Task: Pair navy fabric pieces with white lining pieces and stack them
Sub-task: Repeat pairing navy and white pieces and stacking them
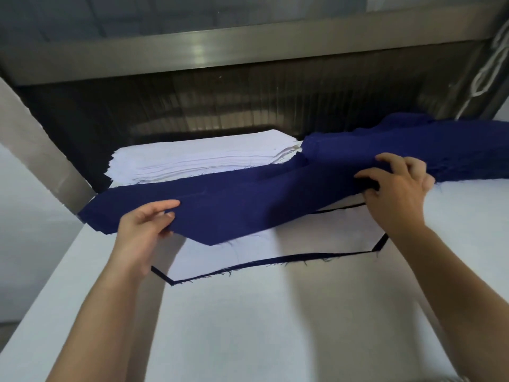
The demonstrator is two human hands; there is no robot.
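Navy blue cloth, the navy piece (234, 208), hangs in the air over the paired stack (316, 232) on the table (275, 326). The left hand (143, 230) pinches its near edge, thumb on top. The right hand (396, 188) has its fingers curled round the other end, close to the navy pile (413, 139). The stack's top sheet is white, with a thin navy rim showing. To do this well, I think the hands should pull the cloth flat, match its edges to that rim, then lay it down softly. The white lining pile (198, 158) sits behind.
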